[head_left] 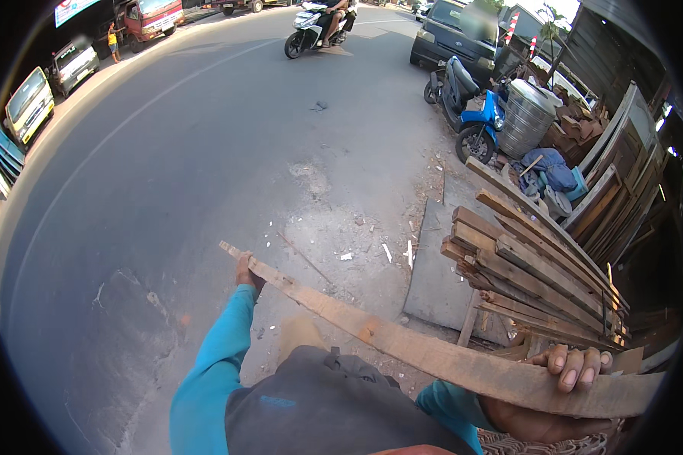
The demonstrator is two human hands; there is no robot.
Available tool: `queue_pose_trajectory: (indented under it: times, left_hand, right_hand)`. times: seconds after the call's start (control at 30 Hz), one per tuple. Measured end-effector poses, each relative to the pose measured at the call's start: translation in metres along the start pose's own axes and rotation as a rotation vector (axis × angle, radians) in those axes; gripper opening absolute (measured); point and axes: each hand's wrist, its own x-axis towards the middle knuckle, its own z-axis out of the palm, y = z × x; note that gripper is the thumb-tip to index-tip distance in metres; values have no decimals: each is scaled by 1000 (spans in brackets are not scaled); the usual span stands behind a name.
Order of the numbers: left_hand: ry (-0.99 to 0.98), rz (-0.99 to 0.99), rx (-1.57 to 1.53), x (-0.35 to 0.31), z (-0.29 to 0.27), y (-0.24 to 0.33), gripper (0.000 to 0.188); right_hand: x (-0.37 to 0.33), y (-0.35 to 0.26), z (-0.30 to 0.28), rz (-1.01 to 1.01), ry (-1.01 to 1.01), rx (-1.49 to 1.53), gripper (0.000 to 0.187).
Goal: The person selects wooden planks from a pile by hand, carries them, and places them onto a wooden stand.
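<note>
A long wooden plank runs across in front of my body, from the left of centre to the lower right. Near its far left end, my left hand is wrapped round it. My right hand grips the plank towards its right end, with fingers curled over the top edge and the palm underneath. The plank is held off the ground. Just beyond my right hand lies a stack of wooden beams, some with rough, split ends.
A grey flat board lies beneath the beams. Behind them stand a blue scooter, a ribbed metal tank and leaning panels. A dark van is parked farther off. Two people ride a white motorbike on the road.
</note>
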Motion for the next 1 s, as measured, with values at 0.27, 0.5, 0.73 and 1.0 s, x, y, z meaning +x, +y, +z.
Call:
queue_pose_trajectory:
  times: [0.27,0.5,0.73,1.0]
  left_hand:
    - [-174,100,190,194,37,-61,63]
    - [-253,38,296,332,168,-57,53]
    - [-140,-382,222,380,341,-82,27]
    - [-253,-390,331,458,483,-218,33]
  right_hand:
    - [84,149,-32,62,26,2,49]
    - [161,272,-70,47,123,-170,46]
    - [235,341,-112,122,251,-414,45]
    - [293,403,-209,-51,347,-645,23]
